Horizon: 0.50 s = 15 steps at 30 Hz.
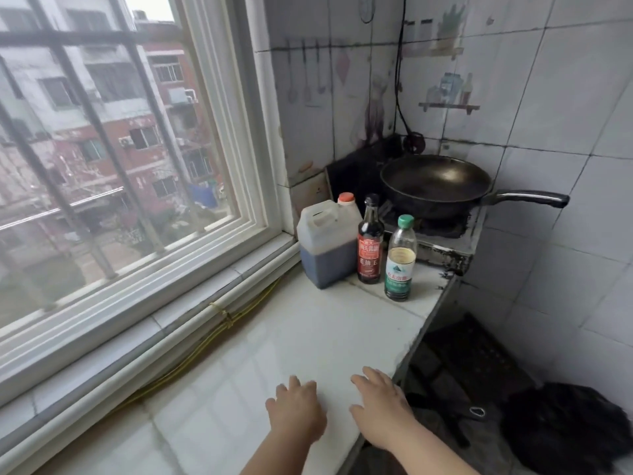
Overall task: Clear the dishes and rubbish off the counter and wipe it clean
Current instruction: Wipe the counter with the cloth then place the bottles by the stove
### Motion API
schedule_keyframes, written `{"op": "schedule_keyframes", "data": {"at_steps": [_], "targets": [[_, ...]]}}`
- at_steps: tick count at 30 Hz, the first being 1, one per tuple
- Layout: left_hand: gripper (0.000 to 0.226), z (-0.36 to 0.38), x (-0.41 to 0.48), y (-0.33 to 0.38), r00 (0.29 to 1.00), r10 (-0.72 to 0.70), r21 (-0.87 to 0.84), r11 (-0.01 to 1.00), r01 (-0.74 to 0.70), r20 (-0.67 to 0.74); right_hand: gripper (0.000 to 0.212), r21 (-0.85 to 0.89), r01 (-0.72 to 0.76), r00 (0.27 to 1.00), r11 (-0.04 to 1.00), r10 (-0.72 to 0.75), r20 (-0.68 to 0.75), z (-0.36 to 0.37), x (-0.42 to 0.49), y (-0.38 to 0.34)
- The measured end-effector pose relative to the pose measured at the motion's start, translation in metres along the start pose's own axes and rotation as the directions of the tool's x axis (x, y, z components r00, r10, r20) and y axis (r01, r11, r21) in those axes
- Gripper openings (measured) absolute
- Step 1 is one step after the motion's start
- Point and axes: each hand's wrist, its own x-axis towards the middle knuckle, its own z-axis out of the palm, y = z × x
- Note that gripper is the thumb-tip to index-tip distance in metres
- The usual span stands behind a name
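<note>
Grip empty: left hand and right hand stretch palm-down (fingers straight) over the counter.

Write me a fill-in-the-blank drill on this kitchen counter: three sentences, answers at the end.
1. The wok sits on the ___.
2. The clear bottle beside the dark bottle has a ___ cap.
3. The left hand and right hand are open over the counter, holding ___.
Answers: stove; green; nothing.
</note>
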Motion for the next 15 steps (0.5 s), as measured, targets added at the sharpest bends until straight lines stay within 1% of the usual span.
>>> {"op": "schedule_keyframes", "data": {"at_steps": [1, 3, 6, 11, 15], "targets": [[0.037, 0.000, 0.003, 0.005, 0.999, -0.002, 0.024, 1.000, 0.001, 0.038, 0.055, 0.009, -0.008, 1.000, 1.000, 0.008, -0.001, -0.004, 0.001, 0.006], [0.037, -0.005, 0.007, 0.011, 0.998, -0.009, 0.056, 0.998, 0.006, 0.065, 0.055, 0.032, -0.017, 1.000, 0.999, 0.017, -0.004, -0.013, 0.006, 0.013], [0.033, -0.016, 0.019, 0.019, 0.999, -0.006, 0.035, 0.999, 0.005, 0.034, 0.052, 0.077, -0.020, 0.999, 0.997, 0.024, -0.049, -0.025, 0.014, 0.020], [0.032, -0.042, 0.051, 0.042, 0.993, 0.045, -0.117, 0.991, -0.058, -0.113, 0.051, 0.137, -0.049, 0.989, 0.989, 0.067, -0.129, -0.055, 0.036, 0.029], [0.041, -0.073, 0.084, 0.074, 0.964, 0.110, -0.261, 0.949, -0.174, -0.242, 0.053, 0.201, -0.088, 0.964, 0.976, 0.134, -0.229, -0.089, 0.056, 0.036]]}}
